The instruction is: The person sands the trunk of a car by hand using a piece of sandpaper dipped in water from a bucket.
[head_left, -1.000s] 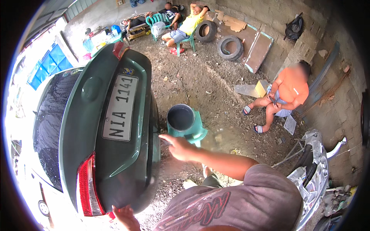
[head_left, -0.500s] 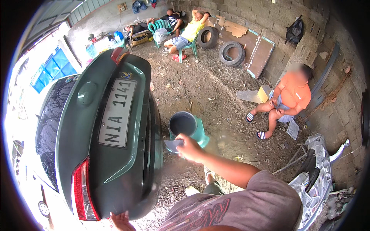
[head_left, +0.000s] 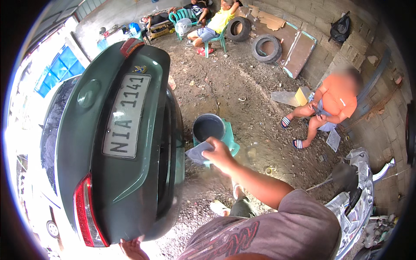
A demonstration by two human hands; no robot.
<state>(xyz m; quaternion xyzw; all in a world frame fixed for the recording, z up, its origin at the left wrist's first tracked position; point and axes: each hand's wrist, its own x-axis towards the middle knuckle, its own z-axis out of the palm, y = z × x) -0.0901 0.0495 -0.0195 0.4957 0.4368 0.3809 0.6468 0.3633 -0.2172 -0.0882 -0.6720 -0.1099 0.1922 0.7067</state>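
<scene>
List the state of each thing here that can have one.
Grey sheet: held in right hand
Left hand: at rear corner of car
Trunk lid: shut or ajar, unclear
Nearer tail light: looks unlit
Bucket: upright, uncovered, on green stool
Black bag: hung on wall
Fan: upright, spinning unclear

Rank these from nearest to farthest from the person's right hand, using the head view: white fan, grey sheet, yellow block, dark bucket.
1. Grey sheet: held in the right hand, jutting out to its left.
2. Dark bucket: just beyond the hand.
3. Yellow block: farther out, to the right.
4. White fan: far back, toward the upper left.
</scene>
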